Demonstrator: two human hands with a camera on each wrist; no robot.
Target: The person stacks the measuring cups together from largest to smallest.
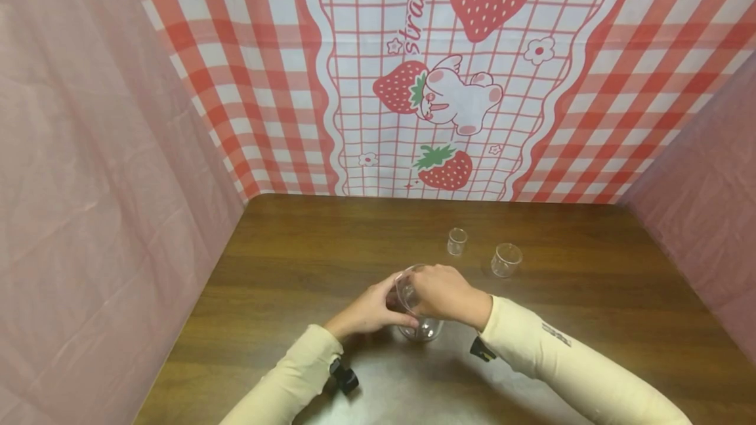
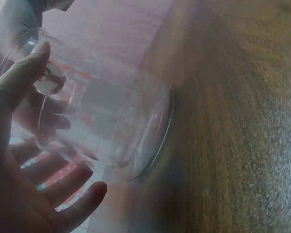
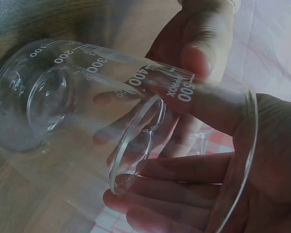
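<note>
A large clear glass beaker with white graduation marks up to 500 stands on the table in front of me. My left hand grips it from the left, thumb on the near side and fingers around the far side. My right hand reaches in through its mouth. Inside is a smaller glass beaker, its rim well below the large one's rim. In the right wrist view my right thumb and fingers pinch that inner rim. How deep the inner beaker rests is hard to tell through the glass.
Two more small glass beakers stand beyond my right hand: a narrow one and a wider one. The brown wooden table ends at a strawberry-patterned cloth behind, with pink curtains at both sides.
</note>
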